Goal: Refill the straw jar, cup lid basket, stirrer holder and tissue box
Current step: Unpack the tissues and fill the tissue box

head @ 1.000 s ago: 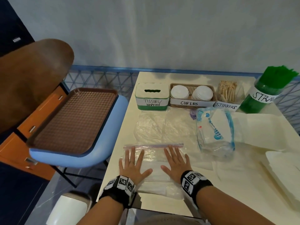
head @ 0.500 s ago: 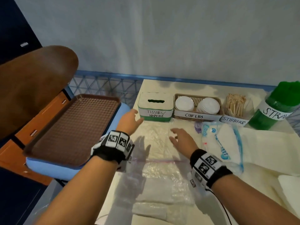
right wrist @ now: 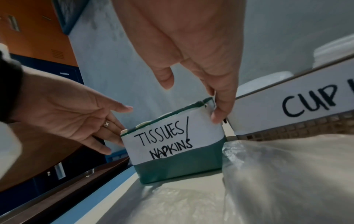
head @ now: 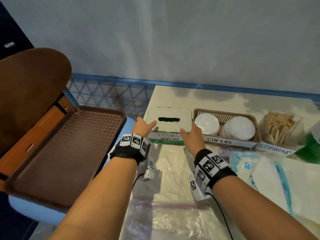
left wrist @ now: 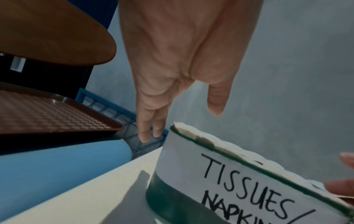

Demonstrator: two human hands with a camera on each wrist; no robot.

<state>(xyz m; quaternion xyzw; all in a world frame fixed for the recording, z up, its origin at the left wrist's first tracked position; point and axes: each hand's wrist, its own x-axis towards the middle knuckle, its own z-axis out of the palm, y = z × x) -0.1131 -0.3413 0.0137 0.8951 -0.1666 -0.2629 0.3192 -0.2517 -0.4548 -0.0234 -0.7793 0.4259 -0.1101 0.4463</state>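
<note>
Left hand (left wrist: 184, 60) reaches with straight fingers past the labelled tissue box (left wrist: 220, 174) corner, perhaps not touching; brown tray (left wrist: 47, 112) beside.

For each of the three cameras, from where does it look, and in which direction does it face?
Head: worn on the head, faces forward and down at the table; shows both forearms, left hand and right hand at the tissue box.
Left wrist: looks along the left hand past the box's left end toward the brown tray.
Right wrist: looks along the right hand at the box's label; the left hand also shows.
Shared: all three show the tissue box; both wrist views show its label.
</note>
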